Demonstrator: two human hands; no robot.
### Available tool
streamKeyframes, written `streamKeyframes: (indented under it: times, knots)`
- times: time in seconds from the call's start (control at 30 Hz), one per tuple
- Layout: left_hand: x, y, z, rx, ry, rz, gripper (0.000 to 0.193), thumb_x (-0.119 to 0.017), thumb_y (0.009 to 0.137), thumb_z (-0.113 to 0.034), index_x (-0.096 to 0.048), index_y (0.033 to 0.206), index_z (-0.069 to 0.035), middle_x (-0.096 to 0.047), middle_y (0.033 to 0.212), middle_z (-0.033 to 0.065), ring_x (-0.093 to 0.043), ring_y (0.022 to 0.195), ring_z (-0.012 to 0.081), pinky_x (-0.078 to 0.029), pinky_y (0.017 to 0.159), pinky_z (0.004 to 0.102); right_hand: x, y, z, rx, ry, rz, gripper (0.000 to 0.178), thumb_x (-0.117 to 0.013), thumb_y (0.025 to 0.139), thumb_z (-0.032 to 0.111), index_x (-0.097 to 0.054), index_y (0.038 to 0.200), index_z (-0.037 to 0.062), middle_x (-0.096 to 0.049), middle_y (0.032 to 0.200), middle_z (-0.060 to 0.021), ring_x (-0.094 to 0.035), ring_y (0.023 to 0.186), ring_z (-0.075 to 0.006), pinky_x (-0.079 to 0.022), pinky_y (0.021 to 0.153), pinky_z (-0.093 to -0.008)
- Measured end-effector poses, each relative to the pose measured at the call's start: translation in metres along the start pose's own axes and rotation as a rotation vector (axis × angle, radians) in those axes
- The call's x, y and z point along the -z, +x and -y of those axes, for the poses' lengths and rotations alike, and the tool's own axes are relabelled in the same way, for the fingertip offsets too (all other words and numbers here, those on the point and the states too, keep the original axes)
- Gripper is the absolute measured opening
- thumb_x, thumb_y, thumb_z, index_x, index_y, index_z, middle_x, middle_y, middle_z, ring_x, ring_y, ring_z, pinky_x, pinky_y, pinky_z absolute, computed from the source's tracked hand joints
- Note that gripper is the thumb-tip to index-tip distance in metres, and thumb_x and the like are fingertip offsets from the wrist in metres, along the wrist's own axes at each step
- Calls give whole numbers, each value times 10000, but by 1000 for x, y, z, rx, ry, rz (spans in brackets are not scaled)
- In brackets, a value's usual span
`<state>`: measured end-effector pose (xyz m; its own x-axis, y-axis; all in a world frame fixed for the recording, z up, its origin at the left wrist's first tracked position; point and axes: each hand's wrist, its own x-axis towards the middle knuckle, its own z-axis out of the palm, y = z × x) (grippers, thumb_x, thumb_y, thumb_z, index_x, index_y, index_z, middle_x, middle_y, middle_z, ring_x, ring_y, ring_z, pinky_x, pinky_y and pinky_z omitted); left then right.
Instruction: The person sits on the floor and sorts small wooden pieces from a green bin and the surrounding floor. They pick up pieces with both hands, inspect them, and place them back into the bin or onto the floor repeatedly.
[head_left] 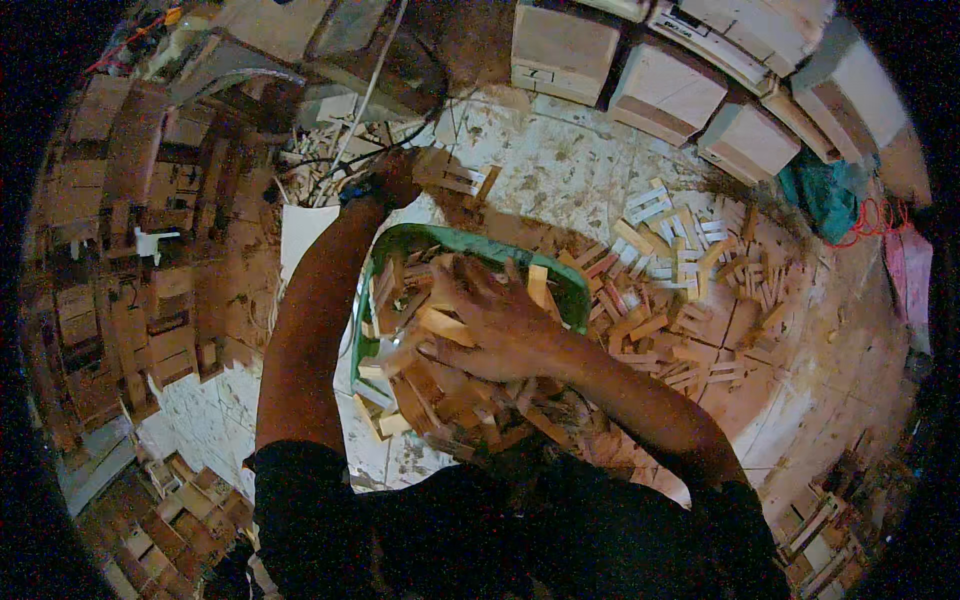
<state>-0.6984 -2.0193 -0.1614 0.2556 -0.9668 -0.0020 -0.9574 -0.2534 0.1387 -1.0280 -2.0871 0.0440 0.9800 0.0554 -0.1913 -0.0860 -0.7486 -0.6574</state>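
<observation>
A green plastic tub [480, 242] stands in front of me, heaped with small brown wooden pieces [430, 390]. Over the heap, my right hand [500, 320] is closed, with a pale wooden block [445, 325] between its thumb and fingers. Beyond the tub's far left corner is my left hand [398, 180], a dark band around its wrist. It appears closed on the end of a notched wooden piece [440, 168], which extends to the right above the floor; shadow and blur hide most of its fingers.
Notched wooden pieces [690, 250] lie scattered on the stained floor right of the tub. More scraps [335, 150] are piled at far left, by a thin pole [372, 80]. Stacked wooden parts [150, 290] line the left side. Pale boxes [660, 90] and green cloth [820, 195] are at far right.
</observation>
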Motion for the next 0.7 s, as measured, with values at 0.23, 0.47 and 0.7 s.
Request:
streamKeyframes:
  times: [0.23, 0.47, 0.7]
  knots:
    - [10, 19, -24, -11, -70, 300, 730, -650, 792, -429, -400, 1386, -87, -578, 1210, 242, -611, 1029, 390, -506, 872, 473, 38, 61, -91, -161, 375, -510, 387, -583, 802, 121, -597, 1185, 61, -641, 1021, -230, -641, 930, -372, -515, 839, -438]
    - [146, -40, -75, 196, -574, 90, 726, -657, 795, -418, -455, 1339, 18, -601, 1173, 268, -608, 1065, 366, -480, 910, 399, -10, 131, -171, -116, 41, 66, 555, -657, 754, 86, -531, 1292, 137, -544, 1287, -128, -547, 1150, -314, -458, 963, -427]
    - [229, -180, -161, 515, -1041, -22, 582, -461, 916, -374, -476, 1307, 57, -586, 1224, 188, -541, 1149, 260, -385, 999, 376, 0, 102, -155, -99, -115, -246, 396, -638, 812, 115, -594, 1206, 107, -604, 1118, -132, -586, 1029, -323, -480, 881, -414]
